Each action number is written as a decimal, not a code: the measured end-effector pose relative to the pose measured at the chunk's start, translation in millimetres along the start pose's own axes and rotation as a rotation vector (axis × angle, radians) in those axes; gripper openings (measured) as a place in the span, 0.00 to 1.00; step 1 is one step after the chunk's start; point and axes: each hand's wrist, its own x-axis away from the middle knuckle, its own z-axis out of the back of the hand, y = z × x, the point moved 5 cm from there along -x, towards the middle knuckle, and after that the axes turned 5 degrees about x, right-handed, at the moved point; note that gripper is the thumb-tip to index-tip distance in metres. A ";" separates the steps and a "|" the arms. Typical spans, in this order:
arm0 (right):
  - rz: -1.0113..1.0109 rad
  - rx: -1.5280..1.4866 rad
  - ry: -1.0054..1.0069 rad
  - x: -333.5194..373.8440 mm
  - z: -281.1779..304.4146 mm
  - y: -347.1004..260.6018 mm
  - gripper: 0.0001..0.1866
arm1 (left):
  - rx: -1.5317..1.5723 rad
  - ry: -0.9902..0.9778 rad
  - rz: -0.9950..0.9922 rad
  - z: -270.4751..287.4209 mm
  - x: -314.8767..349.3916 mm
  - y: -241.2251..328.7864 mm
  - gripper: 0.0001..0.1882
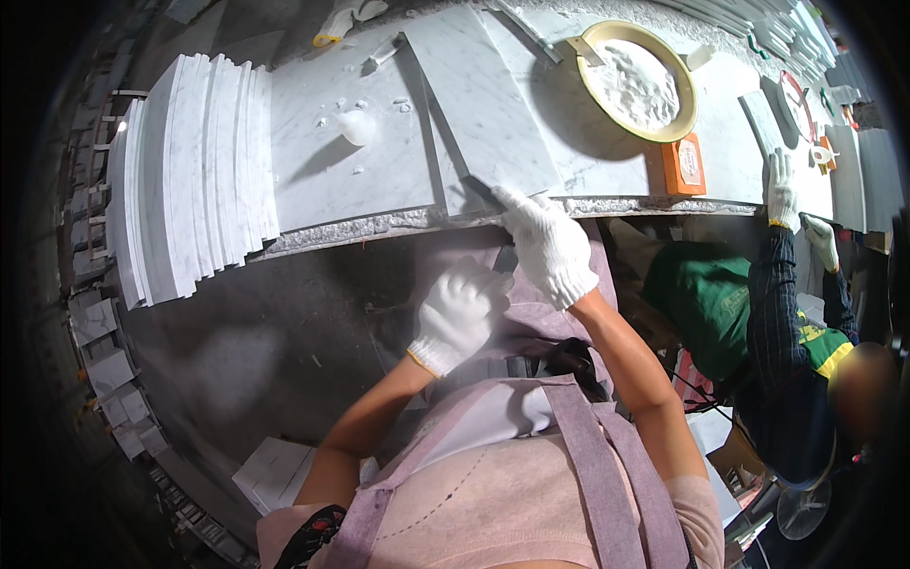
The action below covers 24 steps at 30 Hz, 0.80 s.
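Note:
My right hand [552, 248], in a white knitted glove, is closed around a dark flat strip [482, 189] at the bench's near edge. The strip's tip reaches the near end of a grey-veined white stone slab [493, 100], which lies across larger slabs. Lower and to the left, my gloved left hand [462, 315] is curled in front of my apron. A short dark flat piece [506, 260] sticks up at its fingertips, and the hand appears to grip it. The exact kind of both dark pieces cannot be made out.
A row of upright stone tiles [194, 166] fills the bench's left end. A yellowish bowl of white powder [645, 83] and an orange box [684, 165] stand right. A white cup-like piece [358, 127] sits among crumbs. Beside me, a co-worker's gloved hand [783, 194] rests on the bench.

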 end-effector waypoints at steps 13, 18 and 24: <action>-0.191 -0.614 -0.279 58.4 21.6 25.6 0.26 | 0.027 -0.125 0.054 15.4 -6.3 -1.1 0.12; -0.711 -0.967 -0.515 111.9 21.9 79.5 0.28 | 0.063 0.114 0.007 43.6 -27.9 -0.1 0.09; -0.771 -0.963 -0.513 132.4 -14.3 105.5 0.18 | 0.027 0.232 -0.029 65.9 -64.9 1.2 0.27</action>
